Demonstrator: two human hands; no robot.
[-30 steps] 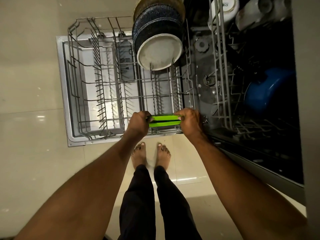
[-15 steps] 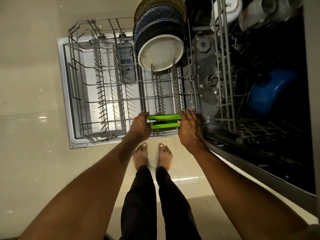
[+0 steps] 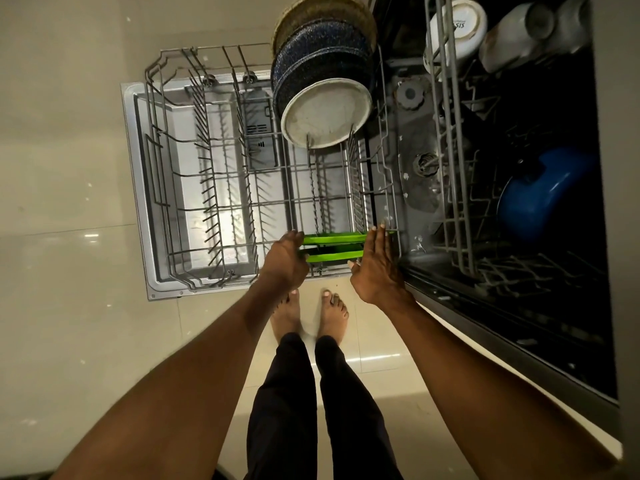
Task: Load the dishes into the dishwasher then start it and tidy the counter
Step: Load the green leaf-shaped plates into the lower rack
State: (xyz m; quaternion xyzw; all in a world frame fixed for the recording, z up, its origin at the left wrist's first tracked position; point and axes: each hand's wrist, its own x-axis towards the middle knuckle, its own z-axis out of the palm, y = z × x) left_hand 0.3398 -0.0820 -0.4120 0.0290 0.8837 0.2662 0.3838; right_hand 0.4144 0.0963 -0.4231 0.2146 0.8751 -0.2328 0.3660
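The open dishwasher door (image 3: 138, 188) lies flat over the pale glossy tiled floor (image 3: 69, 306). On it sits the pulled-out grey wire lower rack (image 3: 207, 188), its left half holding bare tines only.

At the rack's far right, a row of round plates stands on edge: a cream plate (image 3: 323, 114) nearest me, dark blue speckled plates (image 3: 318, 60) behind it, a tan one (image 3: 322, 12) at the back.

To my right, the dark tub (image 3: 415, 161) shows the grey upper rack (image 3: 450, 133) holding white cups (image 3: 457, 26) upturned and a blue rounded vessel (image 3: 540, 195).

The two flat green pieces (image 3: 334, 247) stand on edge in the lower rack's near right corner, one behind the other, long axis running left to right, parallel to the rack's near rim.

My left hand (image 3: 285, 261) rests at their left end, fingers curled against them; a true grip, I cannot tell. My right hand (image 3: 377, 268) is spread, fingers straight, fingertips (image 3: 379, 233) at the right end of the farther piece.

My bare feet (image 3: 308, 317) stand on the tile just beside the door.
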